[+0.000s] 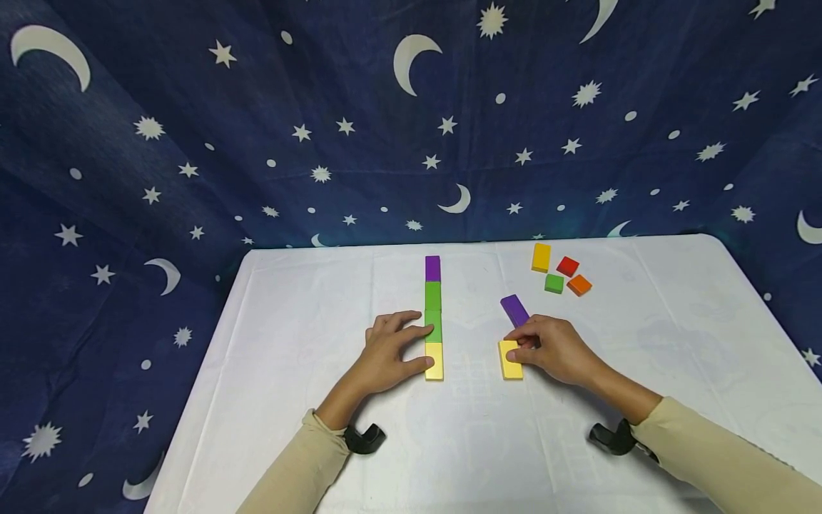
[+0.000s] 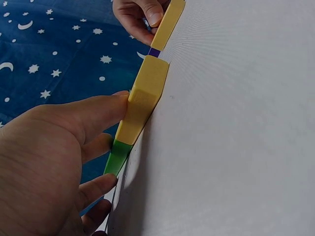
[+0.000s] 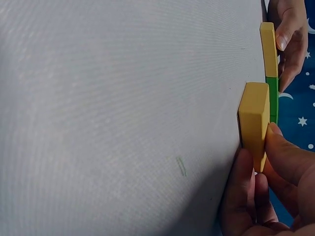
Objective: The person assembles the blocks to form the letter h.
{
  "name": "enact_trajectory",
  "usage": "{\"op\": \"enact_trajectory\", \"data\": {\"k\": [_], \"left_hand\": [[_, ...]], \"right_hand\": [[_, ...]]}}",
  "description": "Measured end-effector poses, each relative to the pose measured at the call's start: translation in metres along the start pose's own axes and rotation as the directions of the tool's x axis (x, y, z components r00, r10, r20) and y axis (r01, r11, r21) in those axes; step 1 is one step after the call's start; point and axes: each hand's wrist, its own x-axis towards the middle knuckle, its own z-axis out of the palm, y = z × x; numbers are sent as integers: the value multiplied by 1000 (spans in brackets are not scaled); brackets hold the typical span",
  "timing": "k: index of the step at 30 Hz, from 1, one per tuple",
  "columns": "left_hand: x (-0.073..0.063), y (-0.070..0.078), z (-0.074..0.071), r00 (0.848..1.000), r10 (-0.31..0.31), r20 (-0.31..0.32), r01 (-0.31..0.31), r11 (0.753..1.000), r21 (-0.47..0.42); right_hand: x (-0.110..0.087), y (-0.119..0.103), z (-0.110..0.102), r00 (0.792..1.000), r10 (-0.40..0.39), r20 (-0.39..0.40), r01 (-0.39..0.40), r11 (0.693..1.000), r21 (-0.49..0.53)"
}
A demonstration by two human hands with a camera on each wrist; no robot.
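Observation:
A straight row of blocks lies on the white table, made of a purple block, two green blocks and a light yellow block at the near end. My left hand is at the row's left side, its thumb touching the yellow block and its index fingertip on the nearer green one. To the right, my right hand pinches another yellow block, which lies close over the table. Just beyond those fingers is a slanted purple block, its near end partly hidden by the hand.
Toward the back right lie a darker yellow block, a red block, a small green block and an orange block. A dark blue cloth with moons and stars hangs behind the table.

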Motion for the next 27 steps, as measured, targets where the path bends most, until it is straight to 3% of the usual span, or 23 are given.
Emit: {"op": "enact_trajectory", "data": {"k": [27], "left_hand": [[0, 1, -1, 1000, 13, -3, -13, 1000, -1]], "right_hand": [[1, 2, -2, 1000, -11, 18, 11, 1000, 25]]}}
